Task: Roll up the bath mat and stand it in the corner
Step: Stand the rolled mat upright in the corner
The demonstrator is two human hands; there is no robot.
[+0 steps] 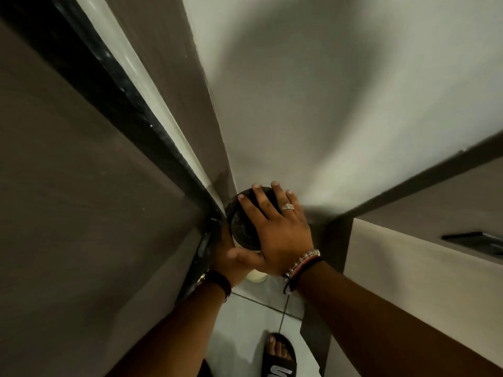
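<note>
Head view, looking steeply down. The dark, tightly rolled bath mat (243, 227) stands on end in the corner where the pale plaster wall (326, 104) meets the black-edged door frame (114, 85); its spiral top faces the camera. The right hand (277, 232) lies flat across that top, fingers spread, apparently pressing the roll down and back to settle it. The left hand (234, 258) cups the near side, its grip wrapped around the roll, probably to keep it from uncoiling. The roll's base and length are hidden beneath the hands. A black slide sandal (280, 360) on the white tiled floor (245, 322) is cut off below.
</note>
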